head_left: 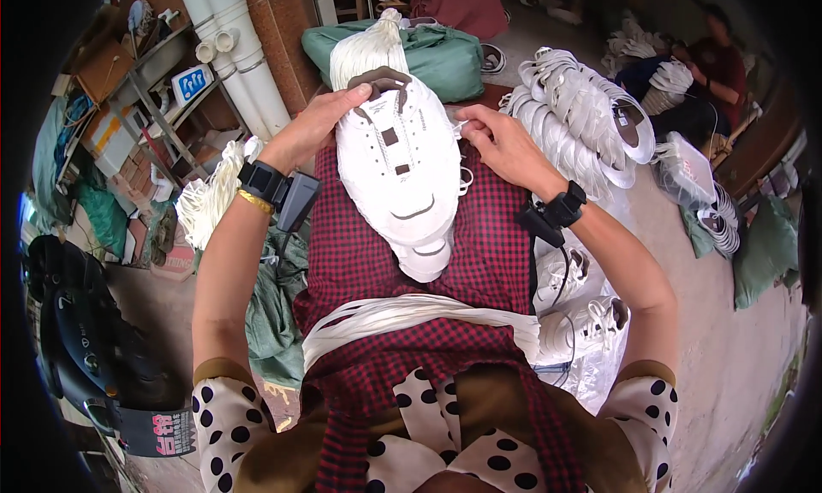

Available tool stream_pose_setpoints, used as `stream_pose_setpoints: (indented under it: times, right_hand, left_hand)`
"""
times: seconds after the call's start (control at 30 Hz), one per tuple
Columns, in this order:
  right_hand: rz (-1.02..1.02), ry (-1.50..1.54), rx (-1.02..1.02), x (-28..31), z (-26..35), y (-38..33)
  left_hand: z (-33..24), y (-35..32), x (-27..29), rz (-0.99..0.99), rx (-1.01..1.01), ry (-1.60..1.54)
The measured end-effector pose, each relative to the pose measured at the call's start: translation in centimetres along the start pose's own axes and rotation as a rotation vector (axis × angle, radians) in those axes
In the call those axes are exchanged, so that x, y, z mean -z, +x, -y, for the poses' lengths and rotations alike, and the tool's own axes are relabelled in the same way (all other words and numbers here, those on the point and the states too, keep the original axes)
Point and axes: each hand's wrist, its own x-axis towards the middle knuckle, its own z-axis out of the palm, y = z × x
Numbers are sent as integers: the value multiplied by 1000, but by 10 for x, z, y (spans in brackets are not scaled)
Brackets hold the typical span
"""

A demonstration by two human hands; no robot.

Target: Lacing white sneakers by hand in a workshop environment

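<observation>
A white shoe (377, 163) with a brown collar rests on my lap over a red checked apron (492, 253), toe toward me. My left hand (318, 125) grips its collar at the far left, thumb on top. At the shoe's right edge my right hand (501, 142) is closed, thumb and forefinger pinched on a white shoelace (460, 127). A small lace loop (467, 181) sticks out lower on that side. The eyelets along the middle show no lacing across them. White laces (419, 308) lie across my lap close to my waist.
Behind the shoe, a bundle of white laces (370, 52) lies on a green sack (441, 61). Stacked white shoe uppers (569, 108) stand at right, with white shoes (582, 330) nearer me. A shelf (163, 91) and a dark scooter (86, 339) are left. Another person (719, 65) sits far right.
</observation>
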Motion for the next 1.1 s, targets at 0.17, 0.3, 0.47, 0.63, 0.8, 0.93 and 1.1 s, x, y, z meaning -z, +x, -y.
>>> stream_pose_setpoints:
  times: [0.17, 0.3, 0.47, 0.63, 0.8, 0.93, 1.1]
  right_hand:
    - [-15, 70, -62, 2, 34, -21]
    - [143, 122, -24, -13, 45, -30]
    - [121, 148, -89, -12, 48, -22]
    - [191, 34, -26, -16, 61, -12]
    - [146, -63, 73, -37, 58, -18]
    - [137, -48, 22, -38, 59, -14]
    - [122, -35, -24, -36, 63, -18]
  left_hand:
    - [17, 35, -2, 71, 60, 148]
    - [24, 46, -4, 79, -23, 230]
    - [26, 40, -3, 132, 64, 399]
    - [25, 27, -6, 186, -76, 381]
    - [31, 20, 2, 252, -171, 313]
    - [31, 11, 7, 218, -61, 58]
    - [40, 18, 4, 220, -79, -6]
